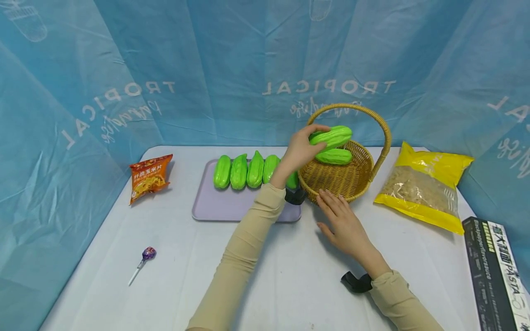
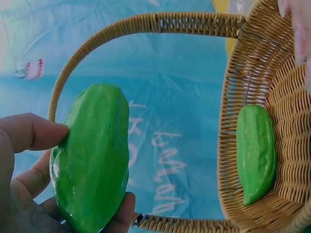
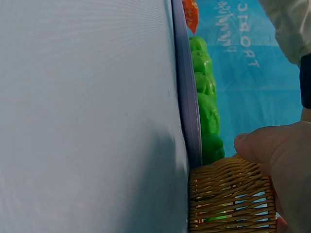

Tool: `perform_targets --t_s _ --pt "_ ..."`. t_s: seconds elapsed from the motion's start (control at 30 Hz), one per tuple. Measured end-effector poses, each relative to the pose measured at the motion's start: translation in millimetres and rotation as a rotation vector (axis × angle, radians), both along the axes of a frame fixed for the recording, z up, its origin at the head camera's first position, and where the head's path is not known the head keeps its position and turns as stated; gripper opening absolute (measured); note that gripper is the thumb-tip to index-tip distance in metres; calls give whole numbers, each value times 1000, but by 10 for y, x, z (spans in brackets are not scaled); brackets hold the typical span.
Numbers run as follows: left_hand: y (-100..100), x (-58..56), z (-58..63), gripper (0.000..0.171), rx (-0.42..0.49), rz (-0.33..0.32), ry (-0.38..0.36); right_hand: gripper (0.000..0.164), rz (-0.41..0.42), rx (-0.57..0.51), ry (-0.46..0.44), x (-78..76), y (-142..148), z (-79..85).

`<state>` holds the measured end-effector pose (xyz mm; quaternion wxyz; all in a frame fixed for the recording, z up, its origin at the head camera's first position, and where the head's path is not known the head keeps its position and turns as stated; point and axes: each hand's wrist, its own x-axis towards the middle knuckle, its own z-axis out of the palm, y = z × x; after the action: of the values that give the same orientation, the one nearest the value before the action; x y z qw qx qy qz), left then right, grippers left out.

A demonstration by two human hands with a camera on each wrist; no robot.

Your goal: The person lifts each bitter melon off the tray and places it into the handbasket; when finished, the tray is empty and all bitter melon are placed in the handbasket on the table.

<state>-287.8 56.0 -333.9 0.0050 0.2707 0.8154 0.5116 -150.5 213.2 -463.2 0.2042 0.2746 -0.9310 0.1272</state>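
Note:
My left hand pinches a green bitter melon between thumb and fingers, over the back left of a wicker basket. Inside that basket, against its far side, lies a second bitter melon. At the near rim, my right hand rests with its fingers extended and touching the wicker; the right wrist view partly hides them behind it. Left of the basket, several more bitter melons lie side by side on a lilac tray, partly covered by my left forearm.
The basket's tall handle arches above the opening. A yellow bag lies to the right, with a black pasta box nearer. At left are an orange snack bag and a lollipop. A blue curtain closes the back.

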Motion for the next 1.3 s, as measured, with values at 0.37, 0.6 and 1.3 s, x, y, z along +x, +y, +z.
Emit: perform_targets --t_s 0.37,0.6,1.3 --pt "195 -138 46 36 -89 -31 -24 73 -1 13 -10 -2 13 6" --pt "336 -245 20 36 -133 -80 -78 72 7 -6 8 -2 13 6" --pt "709 -476 -468 38 -266 -47 -387 58 -5 7 7 -13 21 -5"
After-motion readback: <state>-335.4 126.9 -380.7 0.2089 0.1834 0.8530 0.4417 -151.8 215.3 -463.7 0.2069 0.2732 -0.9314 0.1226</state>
